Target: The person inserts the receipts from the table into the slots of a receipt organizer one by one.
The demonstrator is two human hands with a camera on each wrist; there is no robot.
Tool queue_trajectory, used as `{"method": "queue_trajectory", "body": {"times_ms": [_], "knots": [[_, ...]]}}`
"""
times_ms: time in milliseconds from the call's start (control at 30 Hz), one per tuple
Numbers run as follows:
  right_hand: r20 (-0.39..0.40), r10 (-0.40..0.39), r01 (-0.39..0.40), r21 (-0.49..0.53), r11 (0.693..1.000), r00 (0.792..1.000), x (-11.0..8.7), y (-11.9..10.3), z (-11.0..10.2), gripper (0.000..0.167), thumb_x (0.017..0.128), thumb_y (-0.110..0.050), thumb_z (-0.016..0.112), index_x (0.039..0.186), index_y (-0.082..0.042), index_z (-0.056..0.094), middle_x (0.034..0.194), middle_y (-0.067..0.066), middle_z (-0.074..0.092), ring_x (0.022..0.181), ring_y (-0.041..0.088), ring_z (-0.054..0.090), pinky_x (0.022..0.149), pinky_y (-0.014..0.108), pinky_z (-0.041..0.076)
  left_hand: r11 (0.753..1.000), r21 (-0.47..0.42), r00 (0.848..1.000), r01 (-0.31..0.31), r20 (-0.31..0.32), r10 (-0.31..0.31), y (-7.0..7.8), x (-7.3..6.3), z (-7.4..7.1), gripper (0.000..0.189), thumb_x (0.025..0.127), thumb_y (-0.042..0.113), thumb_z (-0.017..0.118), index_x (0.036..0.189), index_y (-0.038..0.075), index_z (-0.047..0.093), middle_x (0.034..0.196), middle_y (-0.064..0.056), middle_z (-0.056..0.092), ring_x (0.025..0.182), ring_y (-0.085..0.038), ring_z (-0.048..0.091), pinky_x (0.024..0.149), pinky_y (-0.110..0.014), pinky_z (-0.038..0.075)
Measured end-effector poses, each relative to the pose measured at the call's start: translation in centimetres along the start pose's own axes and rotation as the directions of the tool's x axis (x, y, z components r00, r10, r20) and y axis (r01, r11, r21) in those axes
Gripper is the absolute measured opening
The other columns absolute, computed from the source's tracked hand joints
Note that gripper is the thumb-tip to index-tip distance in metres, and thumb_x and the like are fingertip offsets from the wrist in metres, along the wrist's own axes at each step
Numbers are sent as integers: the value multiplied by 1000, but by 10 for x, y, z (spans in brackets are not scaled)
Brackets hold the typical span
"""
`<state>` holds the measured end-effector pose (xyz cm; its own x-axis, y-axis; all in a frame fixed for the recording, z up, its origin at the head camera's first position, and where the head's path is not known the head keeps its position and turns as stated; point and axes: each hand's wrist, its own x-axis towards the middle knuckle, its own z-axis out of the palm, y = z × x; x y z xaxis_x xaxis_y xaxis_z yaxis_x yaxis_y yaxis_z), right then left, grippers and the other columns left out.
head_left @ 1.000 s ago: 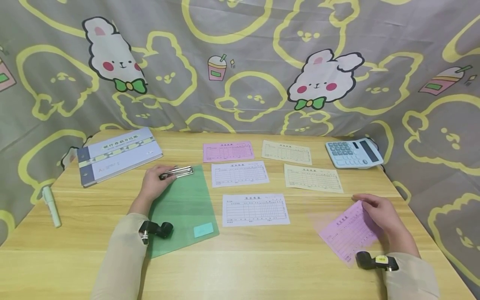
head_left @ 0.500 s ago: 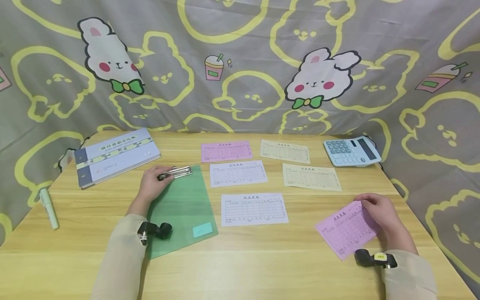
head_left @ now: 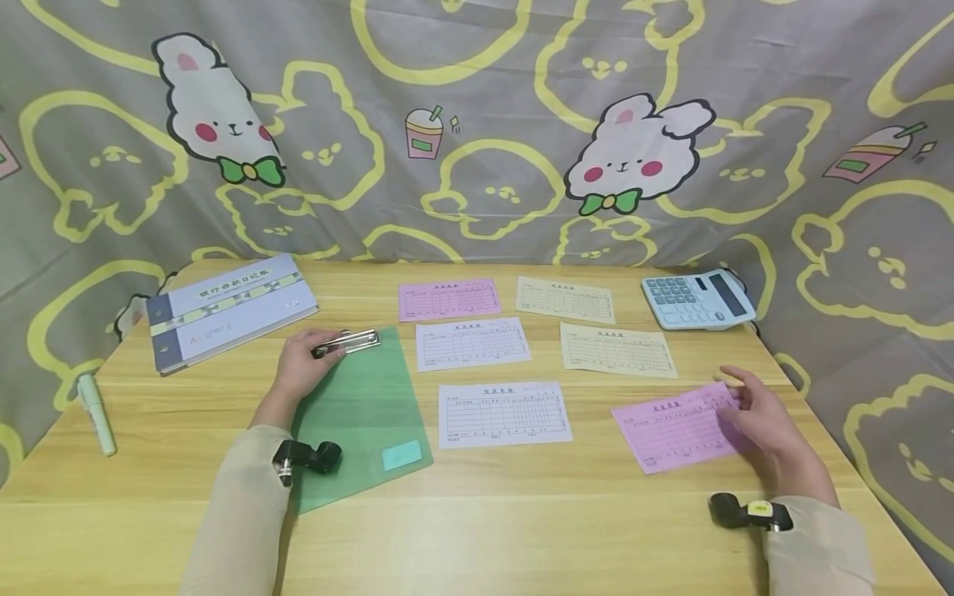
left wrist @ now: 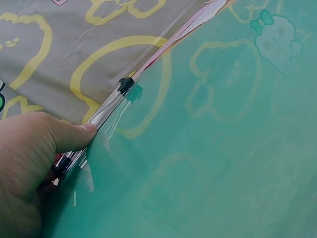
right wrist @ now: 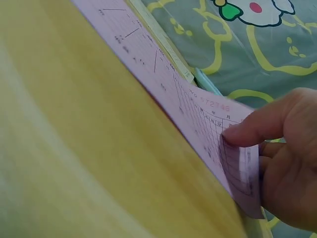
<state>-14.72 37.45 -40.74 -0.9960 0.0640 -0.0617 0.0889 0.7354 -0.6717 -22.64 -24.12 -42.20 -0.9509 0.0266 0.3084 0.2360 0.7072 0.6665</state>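
My left hand [head_left: 300, 366] holds the metal clip [head_left: 362, 341] at the top of a translucent green clipboard [head_left: 361, 406]. In the left wrist view the thumb [left wrist: 74, 135] lies over the clip, while most of the other fingers are hidden. A blue-green label [head_left: 402, 455] sits at the board's lower right corner. On the right, my right hand [head_left: 771, 422] pinches a printed pink receipt slip [head_left: 671, 430] by its right end. The right wrist view shows the thumb on the slip's printed face, with curled fingers behind it.
Printed slips lie mid-table: one pink [head_left: 450, 300], two white, such as the nearer white slip [head_left: 505, 415], and two yellow, such as the nearer yellow slip [head_left: 619, 349]. A ledger book [head_left: 233, 313], highlighter [head_left: 97, 414] and calculator [head_left: 698, 300] lie around them. Patterned curtains enclose the table.
The pink slip in my right hand has swung from a steep slant to nearly level, its left end rising away from the front edge. My left hand stays on the clip.
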Motion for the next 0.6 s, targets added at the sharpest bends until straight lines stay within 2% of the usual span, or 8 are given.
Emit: {"method": "queue_trajectory", "body": {"times_ms": [167, 300, 400, 500, 600], "knots": [[-24, 26, -28, -75, 997, 999, -1, -3, 0, 41, 80, -6, 54, 114, 13, 41, 96, 26, 49, 83, 30, 46, 64, 30, 38, 1000, -2, 1000, -8, -7, 8, -1, -1, 0, 31, 76, 7, 64, 104, -5, 59, 101, -23, 52, 94, -38, 43, 81, -48, 31], [-15, 44, -46, -99, 994, 999, -2, -5, -1, 30, 85, -13, 52, 100, 13, 49, 85, 19, 52, 75, 27, 46, 58, 29, 37, 1000, -5, 1000, -14, -13, 14, -2, -1, 1, 31, 76, 7, 65, 104, -5, 59, 100, -23, 52, 94, -38, 43, 81, -48, 31], [-7, 33, -34, -98, 995, 999, -3, -5, -2, 31, 89, -19, 47, 100, 10, 49, 85, 17, 52, 75, 26, 45, 59, 27, 35, 1000, -3, 1000, -17, -15, 17, -3, 0, 1, 31, 75, 6, 65, 103, -6, 59, 101, -24, 52, 94, -38, 44, 81, -48, 31], [-1, 29, -29, -85, 996, 1000, -3, -5, -2, 35, 92, -25, 40, 103, 8, 48, 80, 14, 51, 69, 22, 45, 54, 26, 35, 1000, 2, 1000, -13, -14, 13, -2, 0, 1, 31, 76, 6, 65, 103, -5, 59, 101, -24, 53, 94, -38, 43, 82, -48, 31], [16, 22, -21, -67, 998, 1000, -3, -4, -2, 36, 93, -21, 35, 108, 10, 44, 76, 13, 51, 63, 17, 46, 50, 24, 37, 1000, 7, 1000, -6, -8, 6, -2, 0, 1, 31, 76, 7, 65, 104, -5, 59, 102, -24, 52, 94, -38, 43, 81, -48, 31]]}}
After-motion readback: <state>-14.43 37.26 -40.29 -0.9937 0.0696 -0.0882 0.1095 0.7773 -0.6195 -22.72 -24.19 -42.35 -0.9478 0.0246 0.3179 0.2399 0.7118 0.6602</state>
